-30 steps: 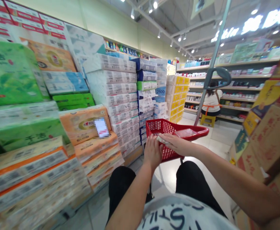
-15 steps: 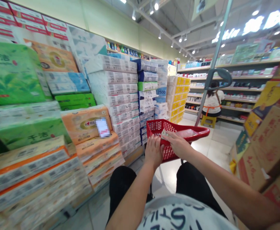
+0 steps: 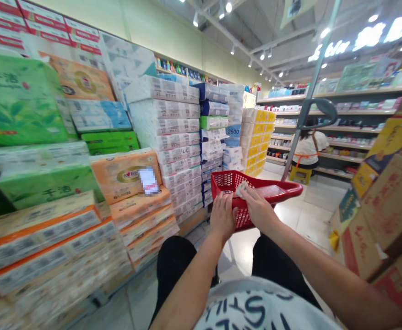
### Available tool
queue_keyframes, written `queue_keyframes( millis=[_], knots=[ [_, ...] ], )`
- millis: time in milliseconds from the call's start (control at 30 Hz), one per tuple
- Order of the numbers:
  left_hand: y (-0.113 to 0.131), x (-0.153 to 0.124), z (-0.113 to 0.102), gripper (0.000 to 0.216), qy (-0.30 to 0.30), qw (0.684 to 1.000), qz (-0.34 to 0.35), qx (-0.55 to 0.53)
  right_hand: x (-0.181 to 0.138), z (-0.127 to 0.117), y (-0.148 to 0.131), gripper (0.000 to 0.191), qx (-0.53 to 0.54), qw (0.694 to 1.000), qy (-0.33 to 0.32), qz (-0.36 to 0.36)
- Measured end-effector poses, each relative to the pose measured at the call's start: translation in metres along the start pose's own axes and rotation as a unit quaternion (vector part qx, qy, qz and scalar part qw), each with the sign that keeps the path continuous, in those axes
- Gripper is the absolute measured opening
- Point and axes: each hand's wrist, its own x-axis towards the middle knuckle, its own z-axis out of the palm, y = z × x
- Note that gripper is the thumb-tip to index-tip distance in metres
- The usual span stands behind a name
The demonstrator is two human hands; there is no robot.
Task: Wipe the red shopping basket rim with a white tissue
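While the red basket sits just beyond the person's knees, its far perforated walls show inside; the hands hide the rest. The cardboard boxes at the right hide their contents. The right hand, fingers close together and only slightly bent, holds a small white wad at the basket's top edge; whether it is cloth or paper cannot be told. The left hand bends its fingers over the near rim, though how firmly it grips is unclear. Lengthwise, the basket runs left to right, its tapered end pointing right, in front of the grey pole. The wad is crumpled, its long axis uncertain.
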Motion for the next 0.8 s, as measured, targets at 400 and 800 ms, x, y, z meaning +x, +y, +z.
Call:
queue_keyframes(
  millis=[400,800],
  knots=[
    [0.015,0.029,-0.017,0.028,-0.049,0.998,0.007,-0.030,0.033,-0.050,0.031,0.035,0.007,0.995,-0.013,0.097],
    [0.039,0.036,-0.025,0.036,-0.056,0.995,0.079,0.027,0.003,-0.005,0.054,0.028,-0.107,0.991,0.079,0.017]
  ],
)
